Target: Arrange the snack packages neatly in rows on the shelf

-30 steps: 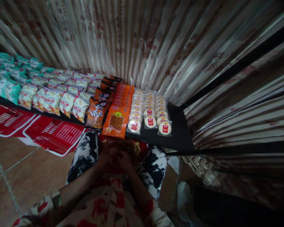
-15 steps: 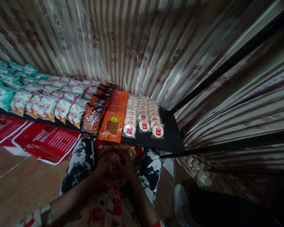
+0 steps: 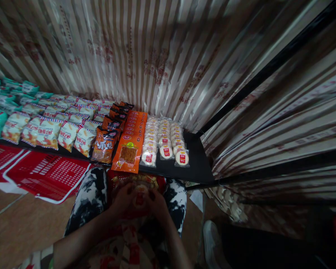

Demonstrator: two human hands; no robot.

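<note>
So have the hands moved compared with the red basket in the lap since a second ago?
No: both hands stay together over the red basket; only the camera shifted.

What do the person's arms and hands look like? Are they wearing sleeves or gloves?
No gloves: the left hand and right hand are bare, and so are both forearms. Short sleeves show only near the bottom edge, in a pale fabric with red and dark patches. The light is too dim to tell any rings or a watch.

Txt on snack pkgs (image 3: 103, 145) too blurred/small to read; nothing else legible
</note>
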